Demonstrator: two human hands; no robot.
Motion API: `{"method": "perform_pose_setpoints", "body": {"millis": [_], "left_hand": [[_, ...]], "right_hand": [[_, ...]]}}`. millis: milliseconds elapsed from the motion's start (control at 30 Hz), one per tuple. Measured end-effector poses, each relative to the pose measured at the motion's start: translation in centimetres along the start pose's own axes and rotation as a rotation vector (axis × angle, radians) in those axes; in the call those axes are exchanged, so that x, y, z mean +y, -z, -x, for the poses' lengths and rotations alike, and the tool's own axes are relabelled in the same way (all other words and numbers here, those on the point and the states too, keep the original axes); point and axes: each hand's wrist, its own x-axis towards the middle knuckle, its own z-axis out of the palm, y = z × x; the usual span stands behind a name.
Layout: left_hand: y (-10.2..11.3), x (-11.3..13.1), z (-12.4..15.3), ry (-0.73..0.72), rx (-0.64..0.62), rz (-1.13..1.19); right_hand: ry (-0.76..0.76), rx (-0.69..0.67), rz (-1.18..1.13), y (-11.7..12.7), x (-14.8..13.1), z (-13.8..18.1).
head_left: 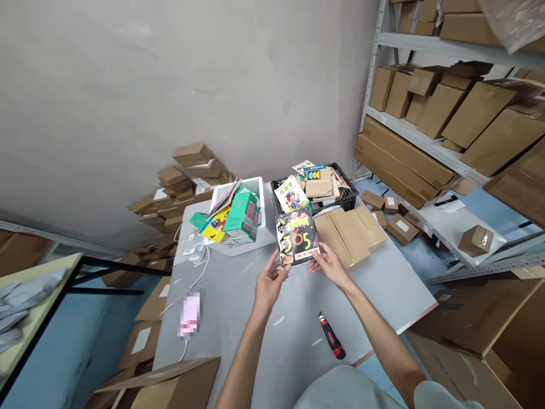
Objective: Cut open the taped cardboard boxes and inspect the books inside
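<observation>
A black-covered book (297, 237) with a large colourful "365" is held between my two hands above the grey table (293, 307). My left hand (271, 278) grips its lower left corner, thumb on the cover. The lower right edge is in my right hand (326, 262), fingers closed on it. Just beyond the book stands a black crate (349, 196) filled with books, among them a white children's book (292, 194) with a cartoon figure. A white bin (266, 227) to the left holds books and a green box (243, 213).
Brown cardboard boxes (353, 233) sit right of the book. A red-and-black utility knife (332, 336) lies near the front edge. A phone-like blurred item (190, 314) with a cable lies left. Shelves (409, 119) of cartons stand right; an open carton (183, 386) is at lower left.
</observation>
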Motion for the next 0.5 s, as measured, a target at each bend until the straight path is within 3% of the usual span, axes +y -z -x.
{"method": "perform_pose_setpoints", "body": {"millis": [267, 500], "left_hand": [[-3.3, 0.2, -1.5, -0.065, 0.059, -0.012], [-7.4, 2.9, -6.4, -0.189, 0.037, 0.017]], "right_hand": [[0.029, 0.011, -0.025, 2.5, -0.4, -1.8], [0.179, 0.065, 0.057, 4.7, -4.8, -5.9]]}}
